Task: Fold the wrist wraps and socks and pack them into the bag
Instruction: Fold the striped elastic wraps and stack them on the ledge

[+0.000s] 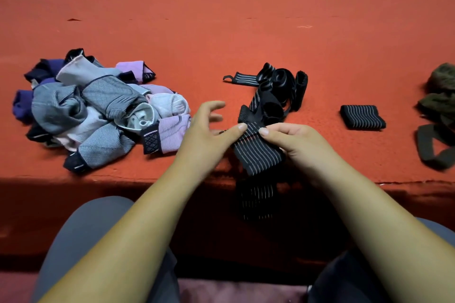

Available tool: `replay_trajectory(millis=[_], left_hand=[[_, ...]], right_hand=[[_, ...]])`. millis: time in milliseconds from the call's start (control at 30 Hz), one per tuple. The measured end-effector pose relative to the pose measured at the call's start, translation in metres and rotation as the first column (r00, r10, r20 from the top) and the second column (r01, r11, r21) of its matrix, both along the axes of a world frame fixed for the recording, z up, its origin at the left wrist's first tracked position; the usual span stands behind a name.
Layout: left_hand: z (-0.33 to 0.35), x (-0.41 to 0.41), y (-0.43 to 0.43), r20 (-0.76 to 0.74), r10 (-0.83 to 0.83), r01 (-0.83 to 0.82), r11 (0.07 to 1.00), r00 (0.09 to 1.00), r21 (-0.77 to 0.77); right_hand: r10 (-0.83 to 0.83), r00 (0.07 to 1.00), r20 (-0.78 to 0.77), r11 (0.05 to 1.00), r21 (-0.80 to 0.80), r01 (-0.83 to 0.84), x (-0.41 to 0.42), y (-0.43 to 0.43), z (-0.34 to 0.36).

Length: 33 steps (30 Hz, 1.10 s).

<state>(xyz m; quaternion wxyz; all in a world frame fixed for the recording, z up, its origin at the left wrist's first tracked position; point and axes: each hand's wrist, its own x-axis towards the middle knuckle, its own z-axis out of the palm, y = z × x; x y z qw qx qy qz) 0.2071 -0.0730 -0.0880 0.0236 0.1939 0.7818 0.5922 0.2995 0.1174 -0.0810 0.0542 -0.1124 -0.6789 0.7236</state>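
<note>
On the far left of the red bench [221,32] I see a loose pile of socks [98,110] in grey, purple, lilac and white, none of them folded. Just right of the pile is the left hand [206,133], its fingers [214,105] spread and lifted, with only the thumb laid on the upper end of a black striped wrist wrap [258,152]. That wrap lies across the bench's front edge, and its lower end hangs down over the person's lap. The right hand [298,140] meets it from the other side, thumb and curled fingers [290,128] pinching the same upper end, with the two thumbs nearly touching. Behind the hands lies a tangle of black wrist wraps [275,91], unrolled and looped over one another. Further right, apart from the tangle, a folded wrist wrap [362,117] sits flat. At the right edge I can make out part of an olive-green bag [440,96], with a dark strap lying in front of it.
</note>
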Motion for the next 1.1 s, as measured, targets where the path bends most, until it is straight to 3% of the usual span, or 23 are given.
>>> replay_trajectory(millis=[67,167,267,367,433,500,567,733,833,967,1100], left_hand=[[0.003,0.002,-0.003,-0.186,-0.113,0.091,0.988,0.976,-0.126],[0.005,0.004,-0.004,-0.252,-0.199,0.167,0.975,0.947,-0.144],[0.001,0.001,-0.001,-0.223,-0.133,0.109,0.987,0.966,-0.117],[-0.005,-0.011,0.002,-0.251,0.027,-0.073,0.981,0.968,-0.178],[-0.007,-0.024,0.001,-0.202,0.172,-0.203,0.968,0.964,-0.147],[-0.007,-0.036,-0.002,-0.111,0.224,-0.234,0.968,0.968,-0.091],[-0.005,-0.042,-0.003,-0.058,0.159,-0.161,0.987,0.985,-0.027],[0.002,-0.031,0.021,0.029,-0.141,0.135,0.979,0.990,0.154],[0.003,-0.026,0.035,0.061,-0.155,0.142,0.973,0.986,0.182],[0.004,-0.022,0.037,0.289,-0.284,0.173,0.918,0.914,0.355],[0.000,-0.022,0.038,0.308,-0.266,0.172,0.938,0.913,0.301]], right_hand=[[-0.005,1.000,-0.007,0.999,0.032,0.006,0.002,0.000,0.001],[-0.003,1.000,-0.004,0.997,0.075,0.004,0.002,0.001,0.000],[0.005,1.000,0.001,0.992,0.127,-0.005,0.003,0.001,0.002],[0.039,0.999,0.006,0.991,0.130,-0.040,0.003,0.002,0.004],[0.061,0.998,0.023,0.989,0.131,-0.063,0.004,0.006,0.006],[0.075,0.994,0.074,0.971,0.220,-0.090,0.005,0.013,0.007],[0.076,0.988,0.134,0.937,0.328,-0.117,0.008,0.017,0.008],[0.103,0.993,0.060,0.988,0.109,-0.110,0.005,0.011,0.003],[0.016,1.000,-0.023,0.989,0.144,-0.012,-0.002,0.013,-0.003],[-0.084,0.995,-0.054,0.985,0.146,0.091,-0.006,0.023,-0.007],[-0.084,0.995,-0.046,0.988,0.125,0.089,-0.009,0.028,-0.009]])
